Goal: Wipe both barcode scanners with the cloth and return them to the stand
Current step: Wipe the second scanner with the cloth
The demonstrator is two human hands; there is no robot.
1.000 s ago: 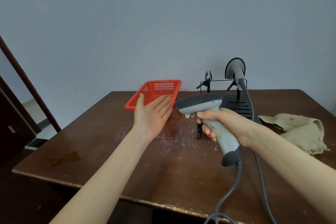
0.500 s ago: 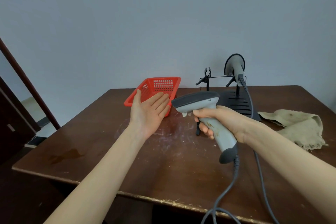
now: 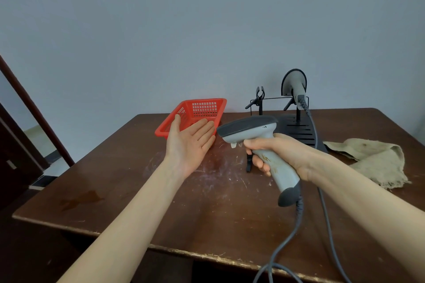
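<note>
My right hand (image 3: 282,156) grips the handle of a grey barcode scanner (image 3: 250,130), held above the table with its dark head pointing left. Its grey cable (image 3: 296,220) hangs off the table's front edge. My left hand (image 3: 190,145) is open, palm up, just left of the scanner head and apart from it. A second grey scanner (image 3: 294,82) sits on the right holder of the black stand (image 3: 296,131) at the back. The stand's left clip (image 3: 259,94) holds nothing. A beige cloth (image 3: 377,158) lies crumpled on the table at the right.
A red plastic basket (image 3: 195,110) stands behind my left hand at the table's back. The brown wooden table (image 3: 138,190) has white scratches in its middle. A dark wooden frame (image 3: 34,110) leans at the left. The second scanner's cable (image 3: 326,225) runs down to the front edge.
Both hands stay in nearly the same pose. The view has shifted slightly, and the held scanner sits a little higher and closer to the left palm.
</note>
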